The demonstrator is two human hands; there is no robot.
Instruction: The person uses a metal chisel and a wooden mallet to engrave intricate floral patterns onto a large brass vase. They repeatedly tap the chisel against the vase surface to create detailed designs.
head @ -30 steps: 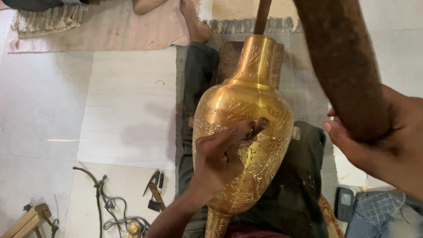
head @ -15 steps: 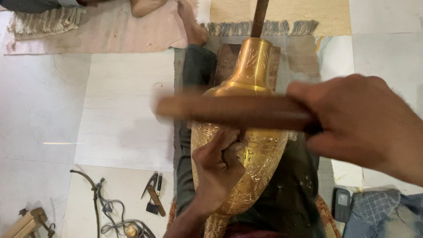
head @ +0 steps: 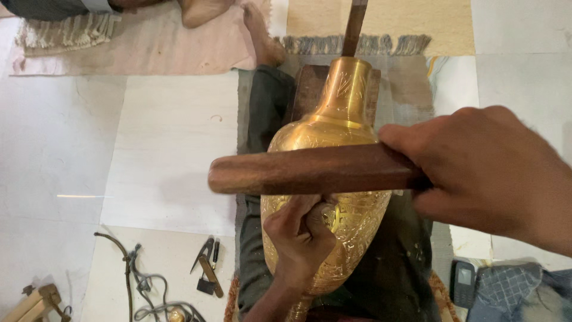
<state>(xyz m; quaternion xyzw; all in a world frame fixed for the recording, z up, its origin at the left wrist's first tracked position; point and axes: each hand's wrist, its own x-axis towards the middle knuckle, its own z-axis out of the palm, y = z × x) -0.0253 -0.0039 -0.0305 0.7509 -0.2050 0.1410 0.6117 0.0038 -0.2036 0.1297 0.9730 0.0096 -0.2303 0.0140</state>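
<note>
Head view only: brass vase (head: pixel 333 137) lies on its side across the person's lap, neck pointing away, resting on a dark wooden block (head: pixel 307 89) with a rod (head: pixel 355 27) running out of its mouth. Left hand (head: pixel 298 238) sits on the vase belly, fingers pinched together around a small tool against the engraved surface; the tool tip is mostly hidden, so its exact contact point can't be read. Right hand (head: pixel 494 173) is clamped on one end of a wooden mallet (head: pixel 310 173), which lies crosswise just above the left hand, over the vase shoulder. To strike well, my read: keep the left hand braced on the vase so the tool doesn't skate, land the mallet square on the tool head, use short, even blows, and keep the knuckles clear. Left of the vase: small snips (head: pixel 205 268) and a cord (head: pixel 134 280) on the floor. Right of the vase base: a dark phone (head: pixel 463 280).
</note>
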